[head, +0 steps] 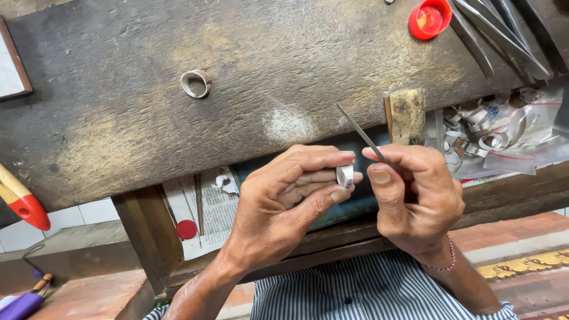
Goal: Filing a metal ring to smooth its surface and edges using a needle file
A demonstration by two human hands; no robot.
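My left hand point(284, 201) pinches a small silver ring band point(345, 175) between thumb and fingers, just below the front edge of the worn wooden workbench point(237, 65). My right hand point(415, 195) grips a thin metal needle file point(361, 133) whose tip points up and to the left over the bench. The file's shaft passes right beside the ring. A small wooden bench peg point(406, 115) juts from the bench edge just above my right hand.
Another silver ring point(195, 83) lies on the bench at upper left. A red cap point(429, 18) and several metal tools point(504, 35) sit at upper right. A plastic bag with several silver rings point(492, 133) lies at right. A red-tipped tool point(21, 201) shows at left.
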